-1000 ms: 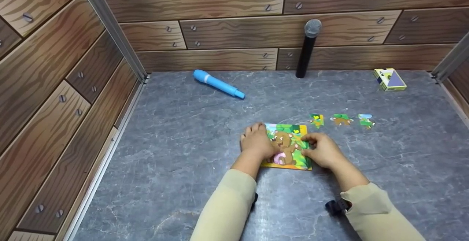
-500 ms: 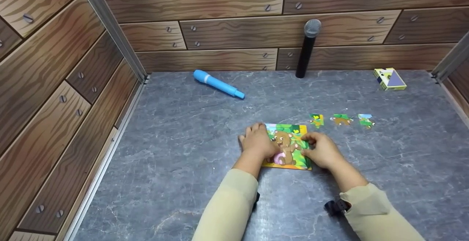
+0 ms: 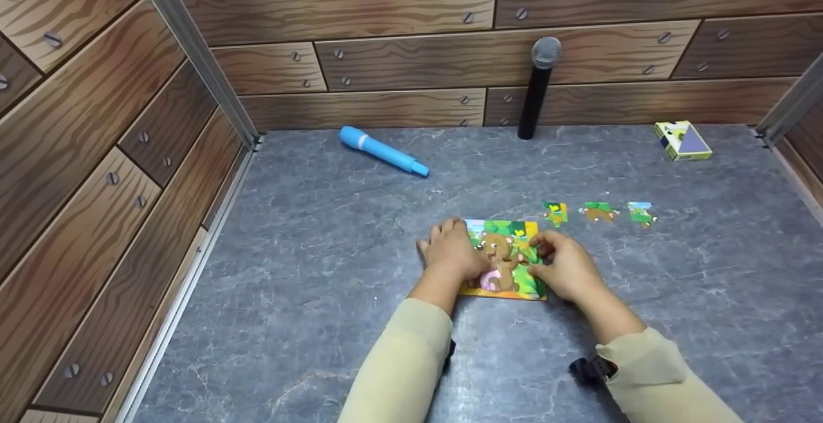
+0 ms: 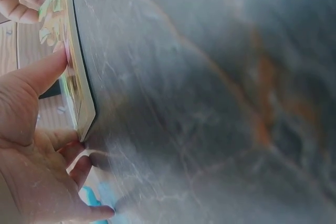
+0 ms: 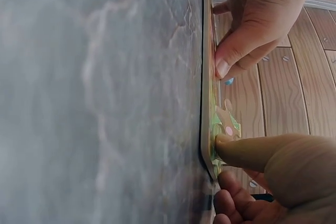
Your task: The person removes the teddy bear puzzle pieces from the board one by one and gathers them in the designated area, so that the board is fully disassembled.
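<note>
A jigsaw puzzle (image 3: 498, 294) with a brown bear picture lies flat on the grey table in front of me. My left hand (image 3: 451, 252) grips its left side, thumb on the picture and fingers along the far left edge. At the right edge, my right hand (image 3: 568, 267) pinches a puzzle piece (image 5: 228, 121) with thumb and fingers. This piece, showing brown and green, stands tilted up from the board in the right wrist view. Part of the picture is hidden under the left hand.
Three loose puzzle pieces (image 3: 599, 211) lie in a row behind the right hand. Farther back are a blue microphone (image 3: 384, 152), an upright black microphone (image 3: 535, 98) and a small yellow card box (image 3: 683, 141). Wood-print walls (image 3: 398, 66) border the table.
A puzzle piece by the right fingers has tipped up from the board. The hands have otherwise hardly moved, and the head view has shifted slightly.
</note>
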Demonstrator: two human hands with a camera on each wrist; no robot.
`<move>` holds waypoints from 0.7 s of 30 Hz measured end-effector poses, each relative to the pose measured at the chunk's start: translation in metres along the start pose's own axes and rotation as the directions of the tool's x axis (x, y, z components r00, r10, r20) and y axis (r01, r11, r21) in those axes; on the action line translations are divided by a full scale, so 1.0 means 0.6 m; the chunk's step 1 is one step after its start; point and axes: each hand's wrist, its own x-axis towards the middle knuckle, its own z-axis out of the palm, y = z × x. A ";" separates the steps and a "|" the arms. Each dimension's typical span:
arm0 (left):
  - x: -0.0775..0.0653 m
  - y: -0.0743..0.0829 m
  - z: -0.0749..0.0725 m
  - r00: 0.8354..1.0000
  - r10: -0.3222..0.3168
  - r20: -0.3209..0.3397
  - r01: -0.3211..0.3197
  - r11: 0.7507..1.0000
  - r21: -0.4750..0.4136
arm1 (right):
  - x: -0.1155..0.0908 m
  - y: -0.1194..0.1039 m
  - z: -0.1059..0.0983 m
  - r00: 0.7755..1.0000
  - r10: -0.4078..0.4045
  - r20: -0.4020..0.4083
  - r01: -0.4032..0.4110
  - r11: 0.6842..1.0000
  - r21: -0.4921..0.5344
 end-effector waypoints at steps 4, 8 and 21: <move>-0.001 0.000 0.000 1.000 0.003 -0.006 -0.003 1.000 -0.006 | -0.004 -0.002 0.001 1.000 -0.022 -0.007 0.022 1.000 0.016; -0.002 0.000 0.001 1.000 0.000 -0.009 0.000 1.000 -0.013 | -0.006 -0.004 0.000 1.000 -0.022 0.005 0.022 1.000 0.021; 0.000 -0.002 0.000 1.000 0.002 0.004 -0.002 1.000 -0.019 | -0.004 -0.001 -0.007 0.998 -0.046 0.032 0.047 0.998 -0.035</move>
